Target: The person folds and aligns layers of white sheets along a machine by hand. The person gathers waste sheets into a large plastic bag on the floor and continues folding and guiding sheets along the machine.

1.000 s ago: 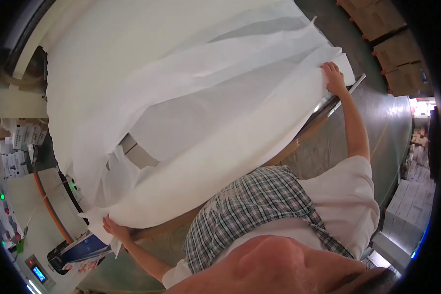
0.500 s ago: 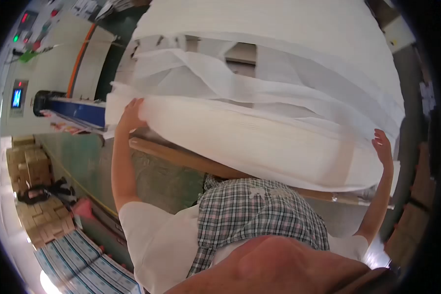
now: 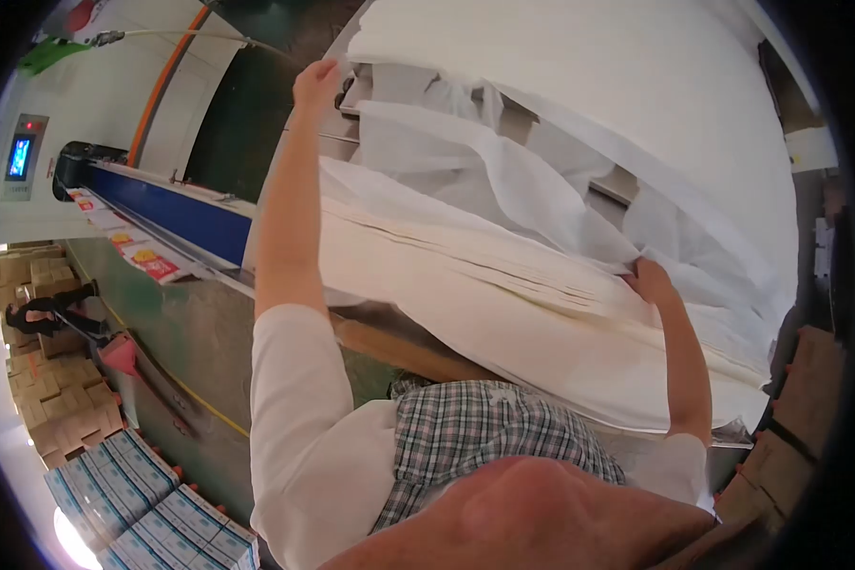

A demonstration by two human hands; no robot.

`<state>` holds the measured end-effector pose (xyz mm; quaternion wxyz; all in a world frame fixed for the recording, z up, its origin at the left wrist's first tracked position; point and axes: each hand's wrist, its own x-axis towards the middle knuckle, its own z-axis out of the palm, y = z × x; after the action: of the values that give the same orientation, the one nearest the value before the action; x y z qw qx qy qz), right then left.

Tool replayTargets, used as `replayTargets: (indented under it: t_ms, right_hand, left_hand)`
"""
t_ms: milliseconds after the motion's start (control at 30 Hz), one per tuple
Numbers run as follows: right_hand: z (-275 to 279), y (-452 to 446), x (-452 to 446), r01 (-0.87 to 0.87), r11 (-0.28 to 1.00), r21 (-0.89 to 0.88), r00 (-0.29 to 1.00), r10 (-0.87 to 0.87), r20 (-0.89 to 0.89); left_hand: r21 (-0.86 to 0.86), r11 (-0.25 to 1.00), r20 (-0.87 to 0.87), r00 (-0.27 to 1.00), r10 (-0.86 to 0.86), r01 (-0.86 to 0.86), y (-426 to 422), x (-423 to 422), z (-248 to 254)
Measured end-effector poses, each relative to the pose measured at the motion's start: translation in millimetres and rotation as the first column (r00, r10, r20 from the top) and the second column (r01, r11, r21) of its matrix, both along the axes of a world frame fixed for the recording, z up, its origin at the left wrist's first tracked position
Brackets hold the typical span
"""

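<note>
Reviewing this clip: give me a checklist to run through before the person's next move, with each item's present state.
1. Right hand at the thin white sheet: ok, it touches a fold of it.
2. Left hand holding material: cannot tell; its fingertips are not clear enough.
3. Thin white sheet spread smooth: not ok, it is bunched in folds, with gaps showing what lies beneath.
4. Near white layers lying neatly together: not ok, their edges are spread apart.
5. Other person away from the hands: ok, off at the left beside stacked boxes.
</note>
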<state>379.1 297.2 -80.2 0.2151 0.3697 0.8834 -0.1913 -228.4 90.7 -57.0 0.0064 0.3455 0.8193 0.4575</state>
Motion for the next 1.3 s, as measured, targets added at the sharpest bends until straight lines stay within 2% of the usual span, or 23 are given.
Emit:
replayTargets:
  t_ms: [33,67,133,200,267,367,467,600,667,733,767,800,833,867,900,1000,1067,1100,1167,1200,1233,1267,1300]
  right_hand:
    - [-3.0,1.7,-1.9,0.039,0.999,0.023,0.998,-0.040,0.058]
    - [-7.0,1.8,-2.6,0.080,0.996,0.047,0.990,-0.085,0.114]
    - [5.3,-2.2,-11.4,0.131,0.991,0.032,0.982,-0.135,0.131]
    - [8.2,-3.4,-15.7,0.177,0.984,0.024,0.972,-0.179,0.151]
    - [4.1,0.3,-13.9,0.184,0.983,0.027,0.972,-0.186,0.143]
    - [7.7,-3.0,-21.3,0.201,0.979,0.028,0.961,-0.203,0.186]
    - [3.5,-2.1,-21.7,0.219,0.976,0.012,0.934,-0.213,0.286]
    - [-1.2,1.3,-20.6,0.181,0.982,0.045,0.934,-0.186,0.303]
    - [-2.0,9.3,-25.5,-0.031,0.999,0.033,0.966,0.021,0.256]
    - [43.6,12.0,-111.7,-0.172,0.982,-0.075,0.960,0.184,0.212]
    - [65.6,5.8,-160.7,-0.025,1.000,-0.019,1.000,0.025,-0.002]
    - [81.6,4.7,-207.3,-0.039,0.998,-0.049,0.974,0.027,-0.224]
    - [106.5,-3.8,-262.1,-0.035,0.999,0.013,0.953,0.037,-0.300]
    - [110.2,-1.3,-306.6,-0.165,0.977,0.133,0.912,0.202,-0.356]
    - [112.1,-9.0,-345.7,-0.221,0.971,0.094,0.742,0.230,-0.630]
    - [78.7,-30.3,-456.4,-0.383,0.881,0.276,0.486,0.447,-0.751]
    - [58.0,-31.4,-497.7,-0.404,0.868,0.289,0.604,0.490,-0.629]
    - [51.4,-19.1,-493.1,-0.387,0.877,0.286,0.612,0.476,-0.632]
    - [37.9,11.8,-467.7,-0.199,0.978,0.069,0.833,0.206,-0.513]
    - [27.1,43.8,-449.1,-0.212,0.973,0.087,0.886,0.229,-0.404]
    - [25.1,70.4,-415.1,-0.106,0.994,0.007,0.920,0.101,-0.378]
    - [-9.6,116.8,-372.9,-0.196,0.962,0.189,0.825,0.266,-0.498]
    - [6.9,123.0,-325.5,-0.074,0.991,0.107,0.851,0.119,-0.511]
  left_hand:
    - [0.085,0.996,0.087,0.996,0.008,-0.015,15.3,-13.1,-10.9]
    - [0.084,0.996,0.094,0.996,-0.002,-0.006,30.6,-24.7,-21.2]
    - [0.205,0.971,0.139,0.986,0.091,-0.119,60.8,-45.1,-42.5]
    - [0.225,0.962,0.211,0.972,0.105,-0.153,86.2,-56.4,-55.8]
    - [0.421,0.875,0.404,0.913,0.055,-0.239,106.6,-57.4,-60.4]
    - [0.462,0.856,0.372,0.927,0.052,-0.234,120.1,-60.6,-63.3]
    - [0.461,0.854,0.424,0.905,0.026,-0.241,123.7,-66.6,-70.4]
    - [0.464,0.841,0.495,0.869,0.015,-0.279,124.6,-76.0,-81.6]
    - [0.393,0.886,0.645,0.761,-0.073,-0.247,114.8,-74.5,-71.9]
    - [0.421,0.877,0.675,0.726,-0.132,-0.231,104.4,-69.8,-64.8]
    - [0.446,0.872,0.697,0.689,-0.199,-0.200,100.9,-64.6,-63.8]
    - [0.444,0.876,0.698,0.686,-0.206,-0.189,97.1,-58.7,-62.9]
    - [0.462,0.865,0.654,0.734,-0.183,-0.196,92.9,-53.6,-61.1]
    - [0.486,0.850,0.604,0.781,-0.160,-0.202,89.9,-50.1,-57.8]
    - [0.493,0.849,0.597,0.784,-0.171,-0.190,86.8,-46.9,-56.1]
    - [0.437,0.865,0.599,0.797,-0.077,-0.245,72.3,-40.2,-63.2]
    - [0.394,0.891,0.468,0.883,0.017,-0.226,69.8,-42.0,-69.7]
    - [0.391,0.897,0.466,0.885,0.002,-0.208,69.8,-41.7,-67.5]
    - [0.407,0.899,0.380,0.925,-0.005,-0.162,69.3,-38.8,-62.3]
    - [0.406,0.901,0.383,0.924,-0.013,-0.155,69.5,-39.7,-56.1]
    - [0.225,0.974,0.212,0.977,-0.017,-0.032,70.4,-41.1,-44.5]
    - [0.014,0.998,0.039,0.998,-0.057,0.056,72.3,-39.6,-31.9]
    - [0.014,0.998,0.038,0.998,-0.059,0.058,81.1,-36.6,-16.7]
